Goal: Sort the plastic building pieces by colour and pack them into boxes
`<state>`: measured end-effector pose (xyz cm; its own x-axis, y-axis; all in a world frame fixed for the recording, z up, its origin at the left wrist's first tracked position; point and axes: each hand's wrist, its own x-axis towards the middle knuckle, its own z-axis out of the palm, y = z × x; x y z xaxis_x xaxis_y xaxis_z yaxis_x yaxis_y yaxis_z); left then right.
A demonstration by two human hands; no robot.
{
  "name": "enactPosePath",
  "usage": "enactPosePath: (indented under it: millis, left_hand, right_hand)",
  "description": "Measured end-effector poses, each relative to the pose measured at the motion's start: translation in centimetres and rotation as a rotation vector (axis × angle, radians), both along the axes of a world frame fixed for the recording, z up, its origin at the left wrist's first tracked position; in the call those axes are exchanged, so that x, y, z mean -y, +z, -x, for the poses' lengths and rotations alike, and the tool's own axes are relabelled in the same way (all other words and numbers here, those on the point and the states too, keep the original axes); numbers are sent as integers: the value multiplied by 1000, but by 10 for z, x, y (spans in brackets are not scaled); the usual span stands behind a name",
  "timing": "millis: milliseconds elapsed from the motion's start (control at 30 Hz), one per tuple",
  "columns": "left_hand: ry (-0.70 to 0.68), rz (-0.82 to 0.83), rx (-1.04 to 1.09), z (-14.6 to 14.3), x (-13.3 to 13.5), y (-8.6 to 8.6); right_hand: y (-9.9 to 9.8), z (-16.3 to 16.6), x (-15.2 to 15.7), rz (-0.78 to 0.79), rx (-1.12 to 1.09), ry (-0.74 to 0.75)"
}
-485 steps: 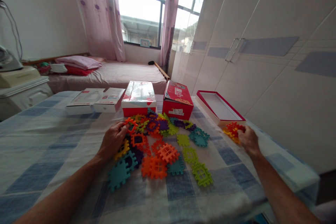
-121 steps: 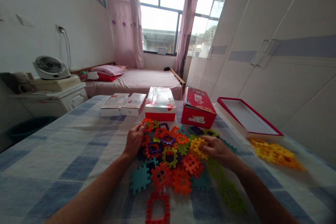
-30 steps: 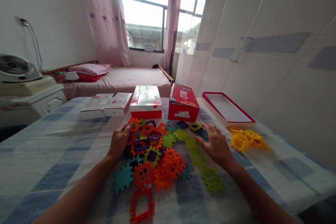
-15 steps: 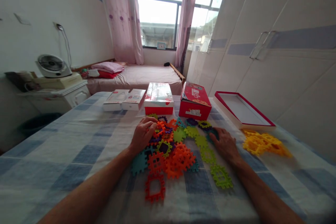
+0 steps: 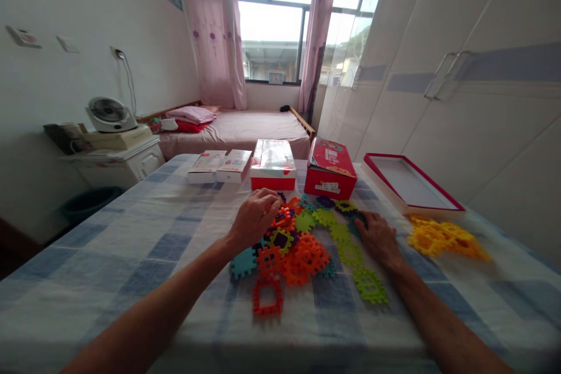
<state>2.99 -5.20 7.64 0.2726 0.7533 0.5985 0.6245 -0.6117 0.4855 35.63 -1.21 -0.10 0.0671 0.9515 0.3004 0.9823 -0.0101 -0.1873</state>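
Toothed tiles (image 5: pixel 303 257) occupy the left hand (image 5: pixel 255 217), now shifted over them, and the right hand (image 5: pixel 379 237), at teal pieces (image 5: pixel 356 226); both curl, holds unclear.

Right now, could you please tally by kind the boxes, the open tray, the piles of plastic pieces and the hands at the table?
Flat white boxes: 2
White-and-red box: 1
Red box: 1
Open red-rimmed tray: 1
Mixed-colour heap: 1
Yellow pile: 1
Hands, left hand and right hand: 2
Total: 9
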Motion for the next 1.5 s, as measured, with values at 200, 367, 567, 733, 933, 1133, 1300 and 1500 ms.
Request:
enactPosePath:
  millis: [200, 367, 567, 733, 933, 1133, 1300, 1500]
  left_hand:
    - [-405, -44, -361, -50, 59, -2]
    - [-554, -152, -581, -82, 81, -29]
    - [-608, -244, -620, -102, 91, -44]
    - [-695, -317, -624, -109, 100, -46]
    - [-583, -318, -545, -86, 79, -16]
    - [-93, -215, -267, -12, -5, -7]
    - [119, 29, 26, 37, -44, -39]
    - [157, 113, 170, 51, -47, -61]
  right_hand:
    - [2, 3, 2, 8, -19, -18]
    - [3, 6, 7, -15, -37, 41]
    - [0, 5, 7, -43, -48, 130]
    - [-1, 2, 5, -56, -68, 145]
    - [-1, 5, 7, -64, -25, 115]
    - [-1, 4, 6, -57, -46, 59]
    - [3, 6, 8, -35, -40, 32]
    - [6, 5, 9, -49, -43, 1]
